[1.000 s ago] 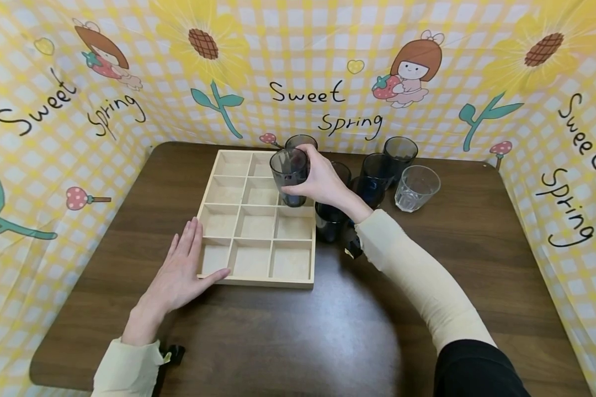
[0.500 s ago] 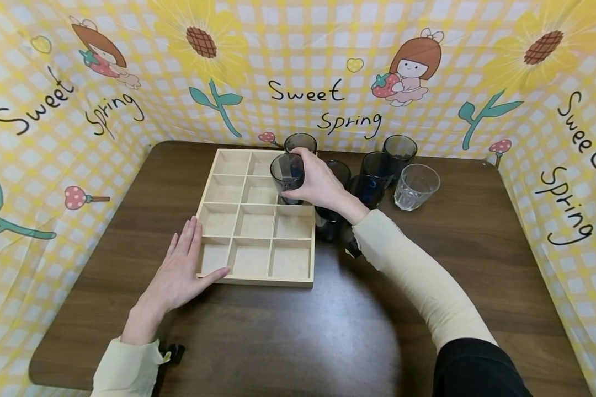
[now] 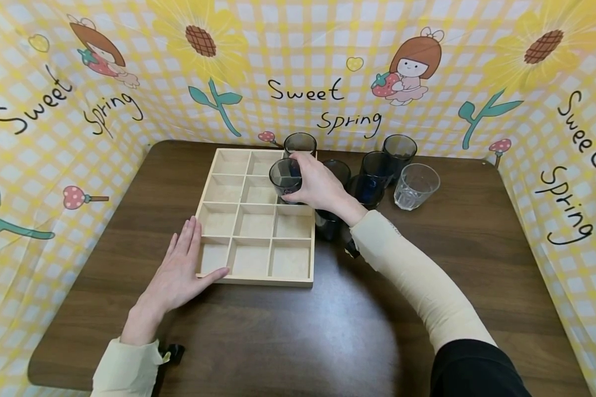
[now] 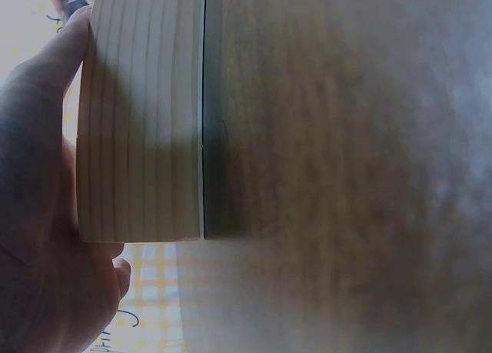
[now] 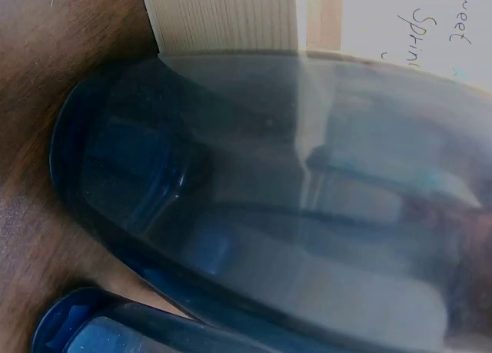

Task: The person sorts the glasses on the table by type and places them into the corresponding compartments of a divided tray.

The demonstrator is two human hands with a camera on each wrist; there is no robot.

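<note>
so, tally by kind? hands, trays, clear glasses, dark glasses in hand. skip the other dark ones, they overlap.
Hands: 2 (left hand, right hand)
Tray: 1
Clear glass: 1
Dark glass in hand: 1
Total: 5

beyond the right hand (image 3: 318, 184), yellow checked cloth (image 3: 288, 38) bears sunflowers (image 3: 201, 41), a cartoon figure (image 3: 417, 58) with a strawberry (image 3: 386, 86) and black "sweet spring" lettering (image 3: 306, 90); to the hand's right spreads a brown wooden tabletop (image 3: 477, 237)
</note>
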